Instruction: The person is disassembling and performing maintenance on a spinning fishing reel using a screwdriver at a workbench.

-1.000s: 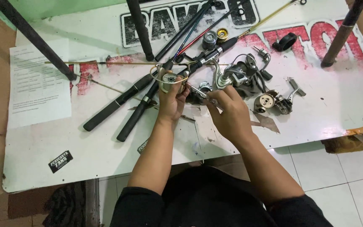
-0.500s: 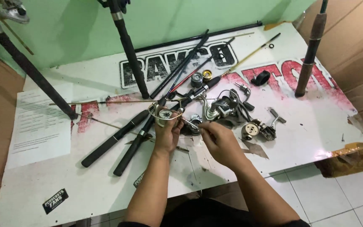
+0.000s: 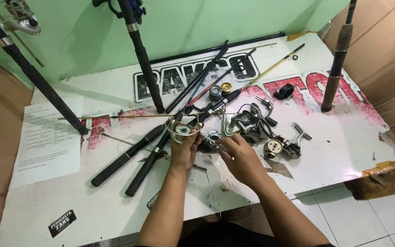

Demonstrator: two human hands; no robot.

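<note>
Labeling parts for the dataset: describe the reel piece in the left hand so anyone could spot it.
On the white table, find the pile of reels at its centre. At the pile's left end the left hand holds a silvery reel part: round, ringed by a thin wire loop, raised off the table.

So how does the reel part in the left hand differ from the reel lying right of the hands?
The reel part is held up in the left hand; the reel lies untouched on the table. The held part shows a wire loop; the lying reel shows a handle. Both are silver metal.
</note>
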